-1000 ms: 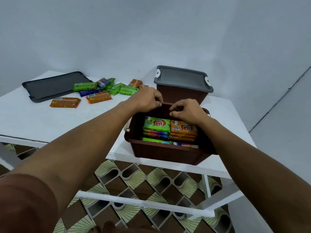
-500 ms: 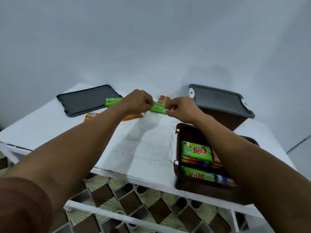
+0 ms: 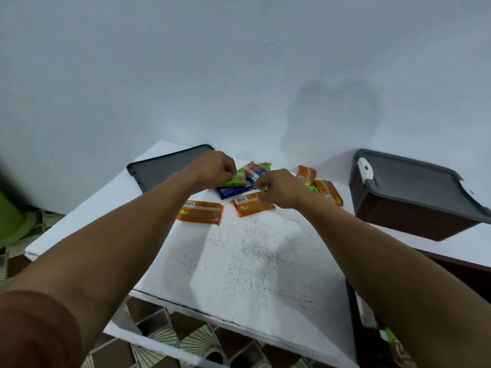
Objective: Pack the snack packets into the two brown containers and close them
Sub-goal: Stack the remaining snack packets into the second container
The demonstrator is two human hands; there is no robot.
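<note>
Several snack packets lie in a loose pile at the back of the white table [image 3: 252,261]: an orange packet [image 3: 200,211], a second orange packet [image 3: 252,207], a blue packet [image 3: 233,192] and others behind my hands. My left hand [image 3: 215,168] is over the pile, fingers closed on a green packet [image 3: 236,179]. My right hand [image 3: 276,188] pinches the green edge of a packet beside it. A closed brown container [image 3: 409,216] with a grey lid [image 3: 406,179] stands at the right. The open brown container [image 3: 369,338] shows at the lower right, mostly hidden by my right arm.
A loose grey lid [image 3: 164,168] lies flat at the table's back left corner. Two more orange packets [image 3: 329,191] sit right of my right hand. The wall stands close behind the table. Patterned floor tiles [image 3: 186,341] show below the front edge.
Both hands left the open container and reached left to the packet pile. The view swung left, so the open container slid to the lower right edge.
</note>
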